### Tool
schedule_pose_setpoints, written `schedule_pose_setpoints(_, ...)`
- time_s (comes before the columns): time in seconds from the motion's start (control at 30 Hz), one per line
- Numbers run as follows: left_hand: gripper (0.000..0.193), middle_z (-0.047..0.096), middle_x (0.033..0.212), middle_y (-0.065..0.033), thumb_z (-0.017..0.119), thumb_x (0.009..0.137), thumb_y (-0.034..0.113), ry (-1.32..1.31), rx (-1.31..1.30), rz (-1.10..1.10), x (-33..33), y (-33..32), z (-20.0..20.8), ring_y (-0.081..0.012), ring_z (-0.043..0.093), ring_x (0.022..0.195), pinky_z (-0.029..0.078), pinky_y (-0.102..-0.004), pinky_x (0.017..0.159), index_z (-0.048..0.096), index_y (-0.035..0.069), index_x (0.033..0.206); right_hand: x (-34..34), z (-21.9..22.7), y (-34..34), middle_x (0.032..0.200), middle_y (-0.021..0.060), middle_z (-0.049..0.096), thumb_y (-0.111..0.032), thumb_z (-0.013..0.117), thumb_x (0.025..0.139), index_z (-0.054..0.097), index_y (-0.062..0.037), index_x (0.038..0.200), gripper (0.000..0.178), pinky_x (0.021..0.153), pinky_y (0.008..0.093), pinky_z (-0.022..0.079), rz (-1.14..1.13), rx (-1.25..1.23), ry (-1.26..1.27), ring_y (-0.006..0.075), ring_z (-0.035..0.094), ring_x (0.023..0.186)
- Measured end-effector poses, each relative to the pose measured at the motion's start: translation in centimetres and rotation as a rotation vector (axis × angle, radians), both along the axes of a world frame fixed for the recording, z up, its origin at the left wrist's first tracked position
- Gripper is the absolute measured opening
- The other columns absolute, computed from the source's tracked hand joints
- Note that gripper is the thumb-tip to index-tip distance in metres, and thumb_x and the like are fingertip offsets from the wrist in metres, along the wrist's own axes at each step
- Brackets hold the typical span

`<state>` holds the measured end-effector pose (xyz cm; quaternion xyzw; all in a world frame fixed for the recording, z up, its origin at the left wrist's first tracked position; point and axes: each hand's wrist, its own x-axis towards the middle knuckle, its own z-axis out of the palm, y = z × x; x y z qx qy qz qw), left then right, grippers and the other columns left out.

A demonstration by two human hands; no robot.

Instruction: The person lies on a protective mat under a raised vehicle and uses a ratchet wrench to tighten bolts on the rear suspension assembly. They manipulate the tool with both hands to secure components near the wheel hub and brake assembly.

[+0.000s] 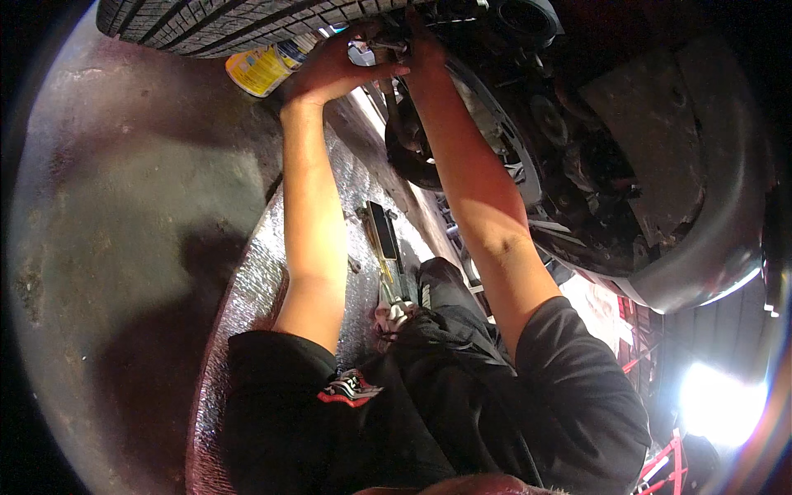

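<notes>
Both my arms reach up to the underside of a vehicle, beside a tire [223, 25]. My left hand [326, 73] curls at a small metal part [388, 43], its thumb stretched toward my right wrist. Close against it, my right hand [425, 51] is raised at the same dark, cluttered spot. Its fingers are mostly hidden, and what either hand grips is too small and dark to make out. A yellow container [262, 70] with a blue and white label stands just beyond my left hand, under the tire.
I lie on a shiny, silvery mat [252, 276] over a dark floor [124, 206]. On it lie a phone-like dark rectangle [380, 231], some thin tools and a crumpled cloth [394, 315]. A curved body panel [701, 276] hangs at right; a bright light [722, 406] glares low right.
</notes>
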<state>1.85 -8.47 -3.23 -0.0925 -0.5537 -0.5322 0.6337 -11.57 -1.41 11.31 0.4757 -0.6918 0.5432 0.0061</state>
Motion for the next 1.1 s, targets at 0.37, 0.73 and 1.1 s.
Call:
schedule_pose_setpoints(0.37,0.038,0.068,0.077,-0.0073,0.046,0.098,0.037,0.000,0.502,-0.930,0.0,2.4,3.5,-0.0160,0.063,0.058,0.050,-0.0271,0.050,0.066,0.005,0.092,-0.9,0.9,1.2,0.097,0.0076,0.065,-0.020,0.056,0.092,0.059,-0.0069,0.110,0.023,0.078,0.0344,0.050,-0.146,0.379,1.219,0.0206,0.062,0.091)
schedule_pose_setpoints(0.73,0.033,0.070,0.108,-0.0096,0.070,0.085,0.027,0.378,0.447,-0.757,1.2,2.6,4.4,-0.0186,0.067,0.095,0.057,-0.0303,0.079,0.069,0.001,0.106,2.9,0.4,3.1,0.085,0.0038,0.061,-0.013,0.045,0.096,0.057,-0.0048,0.100,0.016,0.070,0.0286,0.048,0.375,0.077,-0.361,0.0158,0.059,0.079)
schedule_pose_setpoints(1.1,0.050,0.067,0.112,-0.0132,0.071,0.079,0.049,0.115,0.070,0.136,-0.9,-0.5,-0.5,-0.0310,0.063,0.108,0.047,-0.0392,0.095,0.067,0.014,0.116,4.1,-0.4,0.1,0.099,0.0097,0.065,-0.022,0.051,0.094,0.058,-0.0050,0.109,0.024,0.079,0.0361,0.053,0.128,-0.050,-0.173,0.0230,0.063,0.094)
